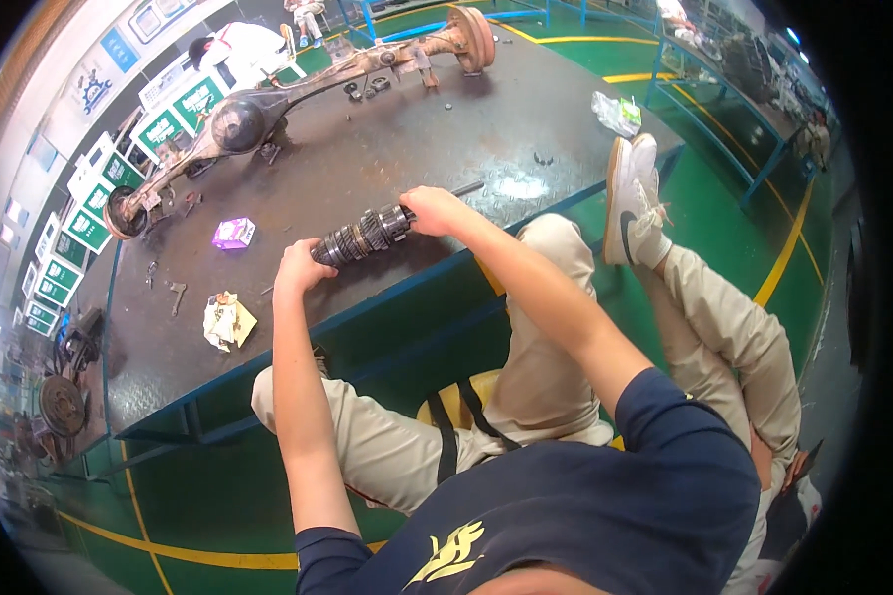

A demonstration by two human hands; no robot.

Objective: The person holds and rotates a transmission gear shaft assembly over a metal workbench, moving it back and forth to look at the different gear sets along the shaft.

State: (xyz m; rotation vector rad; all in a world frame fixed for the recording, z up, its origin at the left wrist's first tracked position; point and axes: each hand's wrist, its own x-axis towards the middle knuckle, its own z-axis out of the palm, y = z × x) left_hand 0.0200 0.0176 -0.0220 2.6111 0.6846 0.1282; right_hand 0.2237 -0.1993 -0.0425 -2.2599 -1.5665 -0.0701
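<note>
A dark metal gear shaft point(365, 236), with several toothed gears stacked along it, lies across the near edge of the workbench point(347, 149). My left hand point(303, 268) is closed around its left end, and my right hand point(435, 211) grips the right end. A thin rod end point(468, 187) sticks out beyond my right hand. Parts of the shaft under both hands are hidden by my fingers. Left of my left hand lies a crumpled yellowish paper point(228, 321), and farther back stands a small purple box point(233, 233).
A long rusty axle housing point(238, 121) with a drum point(471, 40) spans the bench's far side. Small metal parts point(177, 297) lie at left. A plastic bag point(617, 114) sits at the right corner, close to another person's raised shoe point(625, 203). A brake disc point(62, 405) stands lower left.
</note>
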